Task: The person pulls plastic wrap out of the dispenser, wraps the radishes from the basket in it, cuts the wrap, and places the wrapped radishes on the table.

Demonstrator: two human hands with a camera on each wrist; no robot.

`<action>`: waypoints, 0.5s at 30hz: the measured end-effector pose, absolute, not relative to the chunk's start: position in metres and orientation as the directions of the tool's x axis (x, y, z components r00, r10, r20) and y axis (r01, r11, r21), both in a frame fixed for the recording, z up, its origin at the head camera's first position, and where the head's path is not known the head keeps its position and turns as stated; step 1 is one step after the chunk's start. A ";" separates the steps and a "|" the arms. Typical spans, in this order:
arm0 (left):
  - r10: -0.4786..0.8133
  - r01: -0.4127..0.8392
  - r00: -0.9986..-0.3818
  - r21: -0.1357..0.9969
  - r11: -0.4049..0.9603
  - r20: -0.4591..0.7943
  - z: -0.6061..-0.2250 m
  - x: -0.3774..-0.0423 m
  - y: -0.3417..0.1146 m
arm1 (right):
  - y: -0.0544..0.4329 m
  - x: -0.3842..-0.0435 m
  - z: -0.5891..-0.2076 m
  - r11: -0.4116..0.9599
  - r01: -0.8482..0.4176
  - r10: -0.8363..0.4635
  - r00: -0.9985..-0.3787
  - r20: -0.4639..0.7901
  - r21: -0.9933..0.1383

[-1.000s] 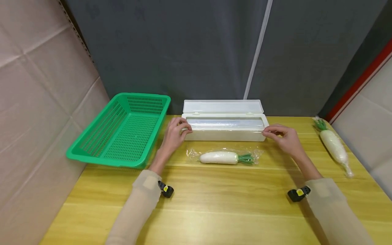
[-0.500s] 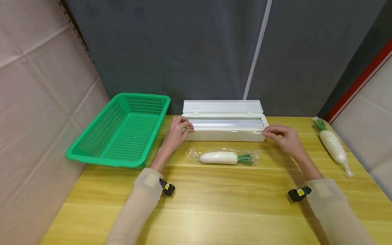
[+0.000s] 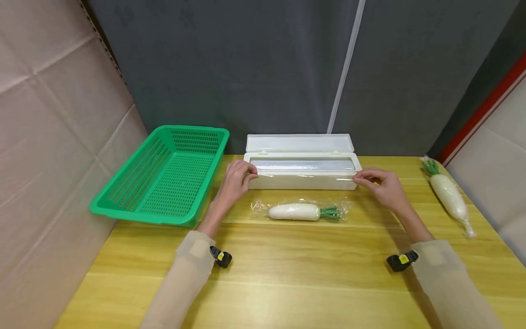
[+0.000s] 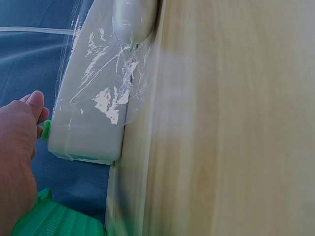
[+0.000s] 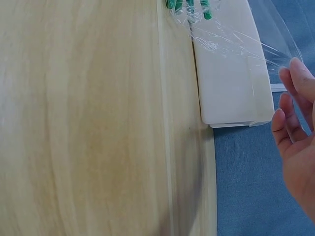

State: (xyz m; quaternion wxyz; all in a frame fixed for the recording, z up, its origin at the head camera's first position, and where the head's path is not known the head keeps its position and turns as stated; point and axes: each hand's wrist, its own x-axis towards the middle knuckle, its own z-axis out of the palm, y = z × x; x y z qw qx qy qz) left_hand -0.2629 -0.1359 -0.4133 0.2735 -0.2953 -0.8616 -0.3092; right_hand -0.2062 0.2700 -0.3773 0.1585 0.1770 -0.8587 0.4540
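A white cling film dispenser (image 3: 302,183) stands at the back of the table with its clear lid raised and a film roll inside. At its left end my left hand (image 3: 235,180) pinches the small green cutter knob (image 4: 46,130). My right hand (image 3: 380,185) holds an edge of the cling film (image 5: 241,42) between thumb and fingertips at the right end. The film runs from the box over a white radish (image 3: 293,211) with green stem ends, which lies sideways on the table in front.
A green perforated basket (image 3: 172,183) stands at the left. Another white radish (image 3: 449,197), wrapped in film, lies near the right edge of the wooden table (image 3: 296,274). A dark cloth wall (image 3: 230,68) rises behind the dispenser.
My left hand shifts slightly right along the dispenser's front, then back to its left end. My right hand keeps its hold on the film; the radishes stay put.
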 end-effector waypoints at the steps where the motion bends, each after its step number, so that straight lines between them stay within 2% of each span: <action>1: 0.340 0.678 -0.676 0.372 0.634 0.654 -0.413 -0.262 -0.137 | 0.270 -0.206 -0.377 0.527 -0.444 -0.159 -0.889 0.429 -0.725; 5: 0.346 0.693 -0.661 0.366 0.622 0.665 -0.411 -0.258 -0.141 | 0.269 -0.204 -0.375 0.527 -0.428 -0.154 -0.898 0.413 -0.734; 11: 0.375 0.722 -0.611 0.297 0.625 0.697 -0.413 -0.260 -0.138 | 0.276 -0.210 -0.384 0.533 -0.423 -0.148 -0.899 0.411 -0.732; 15: 0.395 0.718 -0.631 0.310 0.623 0.668 -0.415 -0.265 -0.131 | 0.284 -0.219 -0.398 0.550 -0.425 -0.148 -0.897 0.416 -0.719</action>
